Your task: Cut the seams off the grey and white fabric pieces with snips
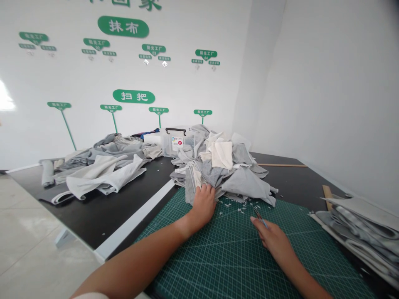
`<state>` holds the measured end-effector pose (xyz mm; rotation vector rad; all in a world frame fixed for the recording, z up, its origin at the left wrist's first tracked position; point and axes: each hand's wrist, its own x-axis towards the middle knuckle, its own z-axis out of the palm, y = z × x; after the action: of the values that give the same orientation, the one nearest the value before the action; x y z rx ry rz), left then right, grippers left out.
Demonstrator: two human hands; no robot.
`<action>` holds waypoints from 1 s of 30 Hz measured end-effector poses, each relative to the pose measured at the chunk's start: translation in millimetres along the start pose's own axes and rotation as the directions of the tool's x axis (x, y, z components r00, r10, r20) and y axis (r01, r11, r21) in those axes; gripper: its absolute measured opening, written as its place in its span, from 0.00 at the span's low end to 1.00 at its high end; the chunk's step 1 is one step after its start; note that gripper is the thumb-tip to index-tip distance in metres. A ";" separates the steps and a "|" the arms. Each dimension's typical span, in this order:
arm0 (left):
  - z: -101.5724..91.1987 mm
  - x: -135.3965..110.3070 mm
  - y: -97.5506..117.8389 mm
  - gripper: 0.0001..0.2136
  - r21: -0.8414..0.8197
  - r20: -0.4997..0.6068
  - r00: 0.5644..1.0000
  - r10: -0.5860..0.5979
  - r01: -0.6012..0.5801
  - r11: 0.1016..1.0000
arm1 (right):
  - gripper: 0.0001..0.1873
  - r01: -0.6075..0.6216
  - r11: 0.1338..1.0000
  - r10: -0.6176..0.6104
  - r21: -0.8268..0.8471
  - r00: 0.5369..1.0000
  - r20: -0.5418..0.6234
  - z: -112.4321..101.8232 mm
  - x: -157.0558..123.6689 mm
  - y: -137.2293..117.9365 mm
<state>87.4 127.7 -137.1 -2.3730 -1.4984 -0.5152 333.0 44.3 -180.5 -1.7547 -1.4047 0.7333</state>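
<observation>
My left hand (203,203) reaches forward and its fingers grip the near edge of a heap of grey and cream fabric pieces (222,168). The heap lies at the far end of a green cutting mat (237,257). My right hand (272,238) rests on the mat with its fingers closed on a small thin tool with a bluish tip (259,216), which points toward the heap. Small white fabric snippets (240,205) are scattered on the mat between the hands and the heap.
A second spread of grey and white cloth (99,166) covers the black table (102,203) at left. A clear plastic box with a black handle (176,141) stands behind the heap. Stacked grey fabric (358,228) and wooden rulers (327,195) lie at right. White walls stand close behind.
</observation>
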 end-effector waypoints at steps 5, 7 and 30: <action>2.6 6.7 -5.0 0.15 0.064 -0.008 1.000 0.015 -0.014 0.998 | 0.29 -0.001 1.000 0.001 0.000 1.000 0.007 0.2 0.1 0.5; 5.8 9.4 -7.4 0.17 0.096 0.009 0.999 0.031 -0.032 0.995 | 0.29 -0.002 1.000 0.002 -0.007 1.000 0.008 -0.2 0.1 0.2; 39.8 75.1 -35.0 0.21 0.052 -0.108 0.994 -0.013 0.019 0.998 | 0.30 0.002 0.997 -0.001 -0.072 1.000 0.009 -0.4 -2.0 -4.8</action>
<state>91.1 219.5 -137.7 -2.2576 -1.4664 -0.5903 330.3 42.8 -176.3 -1.8076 -1.4544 0.6987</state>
